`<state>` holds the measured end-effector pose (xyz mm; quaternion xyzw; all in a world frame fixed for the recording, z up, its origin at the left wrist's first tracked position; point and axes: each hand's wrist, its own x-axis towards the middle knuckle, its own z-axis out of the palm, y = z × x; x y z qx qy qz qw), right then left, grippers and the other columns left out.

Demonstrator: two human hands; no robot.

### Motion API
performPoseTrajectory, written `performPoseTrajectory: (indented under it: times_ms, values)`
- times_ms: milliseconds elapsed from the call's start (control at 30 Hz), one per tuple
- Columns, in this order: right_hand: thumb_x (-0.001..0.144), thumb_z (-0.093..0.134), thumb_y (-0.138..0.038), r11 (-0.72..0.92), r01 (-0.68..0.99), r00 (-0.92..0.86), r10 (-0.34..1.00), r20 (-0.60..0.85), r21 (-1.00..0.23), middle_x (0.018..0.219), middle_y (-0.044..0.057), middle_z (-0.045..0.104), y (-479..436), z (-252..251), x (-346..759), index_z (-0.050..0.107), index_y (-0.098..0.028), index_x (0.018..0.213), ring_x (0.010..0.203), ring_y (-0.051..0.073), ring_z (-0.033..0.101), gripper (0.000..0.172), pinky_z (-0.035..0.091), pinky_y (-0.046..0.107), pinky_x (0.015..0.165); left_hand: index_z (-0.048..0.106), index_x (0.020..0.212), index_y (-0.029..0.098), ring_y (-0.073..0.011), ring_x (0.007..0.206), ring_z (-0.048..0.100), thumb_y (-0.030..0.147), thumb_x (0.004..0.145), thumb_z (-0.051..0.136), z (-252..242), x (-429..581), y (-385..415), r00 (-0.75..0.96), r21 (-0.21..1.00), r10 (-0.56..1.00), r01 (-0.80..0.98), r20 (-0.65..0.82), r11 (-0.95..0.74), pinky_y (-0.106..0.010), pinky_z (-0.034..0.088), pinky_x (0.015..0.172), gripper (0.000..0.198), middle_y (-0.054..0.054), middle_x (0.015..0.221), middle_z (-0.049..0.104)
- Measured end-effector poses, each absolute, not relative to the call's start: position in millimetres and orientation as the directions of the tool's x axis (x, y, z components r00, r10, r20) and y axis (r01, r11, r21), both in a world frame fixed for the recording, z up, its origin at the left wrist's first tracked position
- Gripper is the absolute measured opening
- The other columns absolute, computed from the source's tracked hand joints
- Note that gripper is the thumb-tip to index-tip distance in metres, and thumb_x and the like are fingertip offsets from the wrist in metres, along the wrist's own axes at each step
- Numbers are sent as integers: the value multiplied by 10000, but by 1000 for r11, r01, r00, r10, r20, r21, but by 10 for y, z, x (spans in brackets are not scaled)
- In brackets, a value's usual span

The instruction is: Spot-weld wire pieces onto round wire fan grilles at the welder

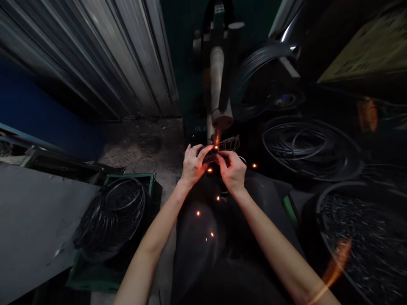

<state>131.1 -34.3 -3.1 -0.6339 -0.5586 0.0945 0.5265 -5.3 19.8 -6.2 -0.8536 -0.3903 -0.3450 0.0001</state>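
Head camera, center of the frame: two bare hands met beneath a machine's cylindrical arm (220,91), where an orange glow (216,147) flared and sparks (198,213) scattered toward the bottom edge. The left hand (192,166) held a dark wire piece (211,158) between narrowed thumb and fingers, while the right hand (233,171) pinched it from the other side, thumb and forefinger close together. Its looped wires showed between the hands and just above the right one; the rest was hidden by the fingers. A grip from both sides probably kept the light piece level and steady, and the use of fingertips alone seemed to leave the glowing spot uncovered, though the fingers were very near it. Dark fabric (197,241) lay at bottom center, likely as cover against the sparks.

At lower left, wire rings (122,216) filled a dark basin over a green crate (79,273), apparently raised for easier reach. At right, a shallow basin (359,169) held coiled wire (294,142), and below it a tub (321,203) contained small metal pieces (365,237), a layout that seemed to put each kind within an arm's sweep.
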Motion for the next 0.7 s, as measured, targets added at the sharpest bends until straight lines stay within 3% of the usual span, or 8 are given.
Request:
performPoseTrajectory:
  times_ms: [133,233,300,367,467,533,600,700]
  values:
    - [865,543,-408,97,628,423,790,443,-772,1012,75,660,-702,-13,1632,621,-171,1064,858,169,628,319,508,316,759,382,1336,218,-250,1331,372,255,820,613,-163,-99,142,436,259,630,650,642,-714,-519,217,1138,567,-116,1322,470]
    - [840,521,-481,-120,702,532,743,405,-702,985,96,665,-1224,-89,2253,652,-205,987,913,217,620,339,472,396,823,343,1343,223,-309,1400,223,351,752,685,-322,-189,106,321,295,661,706,678,-644,-575,199,1122,695,-142,1421,330]
    - [783,503,-571,-339,676,670,652,354,-655,882,132,649,-1630,-226,2802,645,-261,840,883,254,615,345,442,440,771,320,1346,211,-319,1389,229,378,713,713,-422,-249,117,265,353,704,718,659,-600,-567,249,1103,763,-157,1421,305]
    - [719,432,-648,-541,602,783,544,301,-588,670,135,554,-2034,-438,3352,539,-325,645,819,308,596,348,371,492,670,351,1316,199,-316,1377,245,334,702,718,-484,-291,155,231,404,731,709,642,-578,-547,284,1090,728,-156,1400,327]
    - [514,471,-678,-744,507,847,525,89,-435,433,0,277,-2547,-828,3958,354,-334,489,444,255,426,364,275,452,521,441,1222,185,-327,1386,210,257,671,735,-487,-319,221,201,432,728,691,655,-580,-536,293,1089,629,-142,1370,373]
    - [393,547,-610,-786,438,836,534,-124,-435,400,-22,280,-2764,-1056,4134,344,-326,447,346,175,301,353,257,421,492,462,1184,180,-321,1375,238,246,657,748,-439,-330,226,214,435,726,679,653,-591,-533,301,1090,604,-120,1289,465]
    - [348,577,-508,-810,388,806,530,-263,-440,411,-2,343,-2856,-1190,4147,371,-324,430,326,147,278,287,252,413,491,474,1166,181,-298,1328,324,266,662,750,-365,-344,168,240,437,731,669,638,-601,-521,320,1083,581,-86,1165,555]
    - [362,570,-436,-813,374,804,525,-281,-447,450,23,390,-2819,-1181,4009,398,-326,439,324,138,267,218,243,413,495,498,1154,189,-269,1221,428,302,651,764,-246,-350,-32,263,436,730,658,631,-613,-503,343,1065,580,-58,1063,605]
